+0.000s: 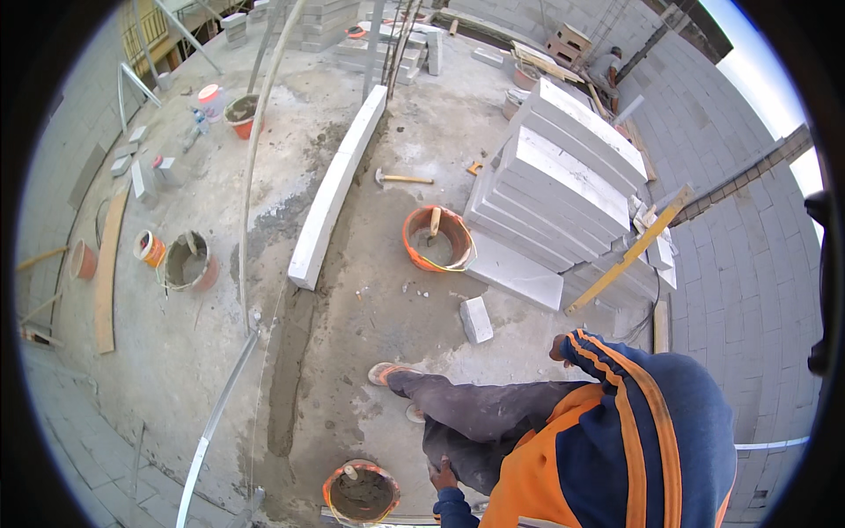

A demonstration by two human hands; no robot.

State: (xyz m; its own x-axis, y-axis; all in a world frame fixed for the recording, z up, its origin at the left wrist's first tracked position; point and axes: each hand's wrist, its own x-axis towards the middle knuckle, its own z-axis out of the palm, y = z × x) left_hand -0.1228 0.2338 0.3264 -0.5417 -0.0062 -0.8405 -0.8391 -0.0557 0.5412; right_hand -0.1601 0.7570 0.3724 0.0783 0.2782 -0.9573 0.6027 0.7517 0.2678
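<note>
My left hand (443,476) rests against my dark trouser leg, fingers loosely apart, with nothing visible in it. My right hand (559,349) hangs beyond my navy sleeve, its fingers curled and partly hidden; no tool shows in it. Nearest the left hand stands an orange-rimmed mortar bucket (361,515) with a tool handle in it. Left of the right hand, a small white block (476,319) lies on the floor. A second orange bucket (412,251) holds grey mortar and a wooden-handled tool. Beyond it lies a hammer (407,179).
A stack of white blocks (563,189) stands at right, a yellow straightedge (629,251) leaning against it. A low block row (339,189) continues into a mortar strip (289,378) beside a string line. Poles and more buckets (191,261) stand at left. Another person (606,69) crouches far right.
</note>
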